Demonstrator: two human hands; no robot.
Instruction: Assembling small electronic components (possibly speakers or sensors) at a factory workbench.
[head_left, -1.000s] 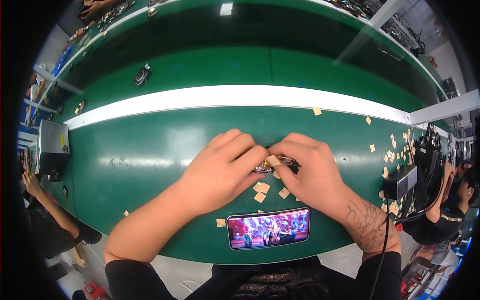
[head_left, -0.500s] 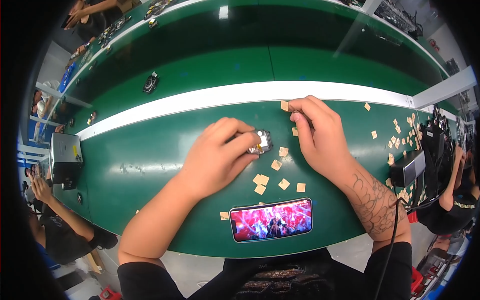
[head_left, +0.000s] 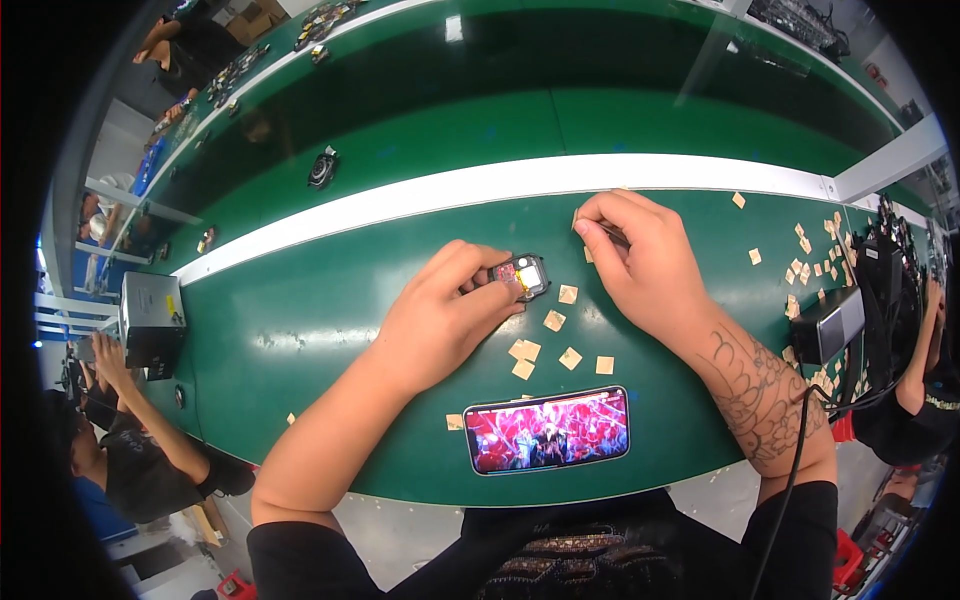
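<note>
My left hand [head_left: 445, 310] is closed on a small black watch case [head_left: 541, 283] lying on the green table. The case is open at the top, showing a silvery block, yellow tape and a red-lit patch inside. Farther right, my right hand [head_left: 645, 250] is closed in a pinch. A tan adhesive square [head_left: 576, 221] shows nearly edge-on at its fingertips, and a thin dark item is partly hidden under the fingers. Between the hands and nearer to me, several loose tan squares [head_left: 554, 321] are scattered on the table.
A phone [head_left: 548, 432] playing a colourful picture lies near the table's front edge. At right are more tan squares [head_left: 797, 272], a black-and-grey box [head_left: 828, 325] and cables. A white rail [head_left: 500, 182] borders the far belt, which carries another watch case [head_left: 322, 168]. Co-workers sit at both sides.
My left fingers have shifted on the watch case, uncovering more of its inside. The tan square in my right hand has turned from facing me to nearly edge-on. The whole view has shifted slightly.
</note>
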